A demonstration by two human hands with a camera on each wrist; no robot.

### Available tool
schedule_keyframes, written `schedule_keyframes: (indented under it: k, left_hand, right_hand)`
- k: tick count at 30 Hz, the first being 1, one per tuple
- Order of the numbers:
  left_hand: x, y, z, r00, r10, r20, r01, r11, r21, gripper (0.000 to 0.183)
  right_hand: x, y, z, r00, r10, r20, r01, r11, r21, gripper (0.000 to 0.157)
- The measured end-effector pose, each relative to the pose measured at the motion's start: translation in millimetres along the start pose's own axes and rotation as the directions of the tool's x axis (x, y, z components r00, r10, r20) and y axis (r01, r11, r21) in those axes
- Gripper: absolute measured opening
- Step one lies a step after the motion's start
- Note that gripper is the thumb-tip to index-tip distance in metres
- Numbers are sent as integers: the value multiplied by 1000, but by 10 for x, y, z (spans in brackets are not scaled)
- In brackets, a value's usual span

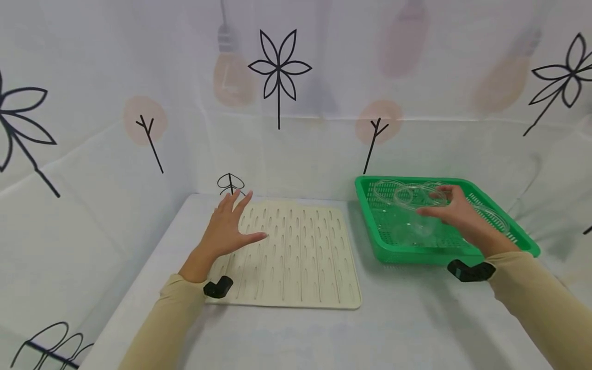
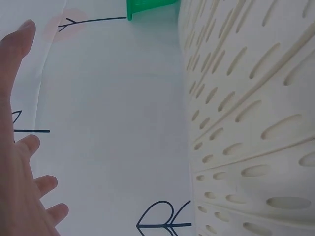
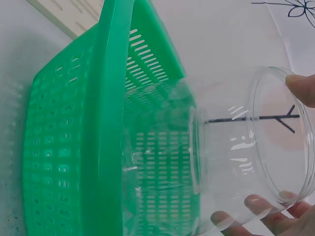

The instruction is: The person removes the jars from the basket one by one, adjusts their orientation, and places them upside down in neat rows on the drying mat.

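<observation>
My right hand [image 1: 455, 208] grips a clear round container [image 3: 229, 147] by its rim, thumb on one side and fingers on the other. The container is over the green basket [image 1: 388, 253]; whether it touches the things inside I cannot tell. Other clear containers [image 1: 492, 216] lie in the basket, their shapes hard to make out. On the left, my left hand [image 1: 224, 228] is held over the cream slotted mat [image 1: 300, 252], fingers spread and thumb out. It holds nothing.
The mat and basket lie side by side on a white-covered table [image 1: 287, 336], the basket to the right. A white cloth [image 1: 296, 154] printed with flowers, twigs and bulbs hangs behind them and at the sides.
</observation>
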State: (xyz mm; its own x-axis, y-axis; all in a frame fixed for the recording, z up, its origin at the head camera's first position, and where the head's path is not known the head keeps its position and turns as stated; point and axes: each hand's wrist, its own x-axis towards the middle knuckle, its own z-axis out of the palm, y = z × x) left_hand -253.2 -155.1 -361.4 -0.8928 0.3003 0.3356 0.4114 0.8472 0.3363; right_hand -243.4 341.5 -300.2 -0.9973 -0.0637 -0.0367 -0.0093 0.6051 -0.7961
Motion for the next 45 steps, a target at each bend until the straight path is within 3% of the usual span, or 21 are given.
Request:
schedule_keyframes:
  k: [20,27,45]
  left_hand:
    - [89,123,17,1000,-8,-16,6,990,-140,105]
    - [143,178,47,1000,11,-17,-14,982,-186,106]
    - [272,405,87,999,34,-14,-37,965,-260,109]
  right_hand:
    - [6,-412,149,981,-168,-98,160,984,-80,88]
    - [52,-567,214,967,-233,-100,221,969,-114,87]
    - [139,-873,391,966,-258,-28,250,955,-160,92]
